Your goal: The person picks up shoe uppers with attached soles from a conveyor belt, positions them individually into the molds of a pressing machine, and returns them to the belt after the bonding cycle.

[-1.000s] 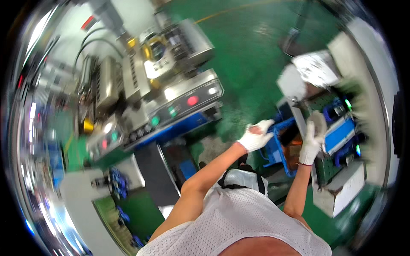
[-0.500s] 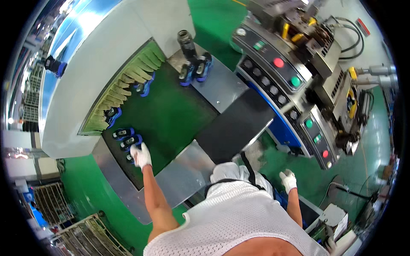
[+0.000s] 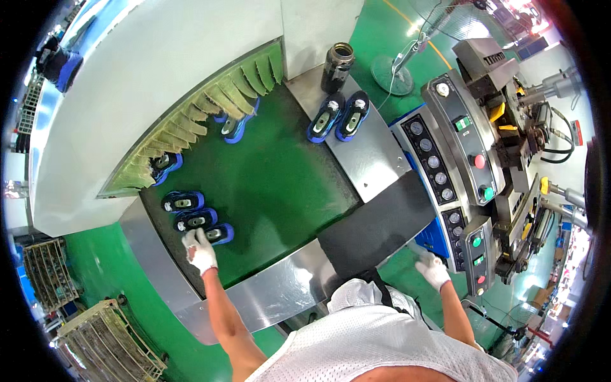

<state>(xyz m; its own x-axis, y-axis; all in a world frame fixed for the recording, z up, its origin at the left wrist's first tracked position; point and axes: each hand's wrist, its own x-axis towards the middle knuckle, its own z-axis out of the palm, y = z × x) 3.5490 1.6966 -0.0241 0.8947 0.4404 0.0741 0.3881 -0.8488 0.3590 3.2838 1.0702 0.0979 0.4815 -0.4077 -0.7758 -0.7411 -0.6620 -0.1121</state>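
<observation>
My left hand (image 3: 200, 252), in a white glove, is at the near left of a green conveyor belt (image 3: 273, 172). Its fingers are apart beside the nearest black-and-blue shoe (image 3: 220, 233), and I see no grip on it. Beyond it a second shoe (image 3: 195, 220) and a third shoe (image 3: 182, 202) lie in a row. My right hand (image 3: 434, 270), also gloved, hangs empty with fingers extended and slightly blurred, close to the machine's blue side (image 3: 433, 239). Two more shoes, a left one (image 3: 326, 118) and a right one (image 3: 353, 116), stand on the metal ledge (image 3: 375, 162).
Green strip curtains (image 3: 191, 121) hang over the opening of a white housing (image 3: 159, 57), with shoes partly under them. A dark jar (image 3: 337, 67) stands behind the ledge's pair. At right is a machine with gauges and buttons (image 3: 478, 162). A dark pad (image 3: 382, 216) bridges belt and machine. Racks (image 3: 105, 344) stand lower left.
The view has shifted. My left hand has drawn back from over the row of shoes, uncovering the nearest one. My right hand has come up toward the machine.
</observation>
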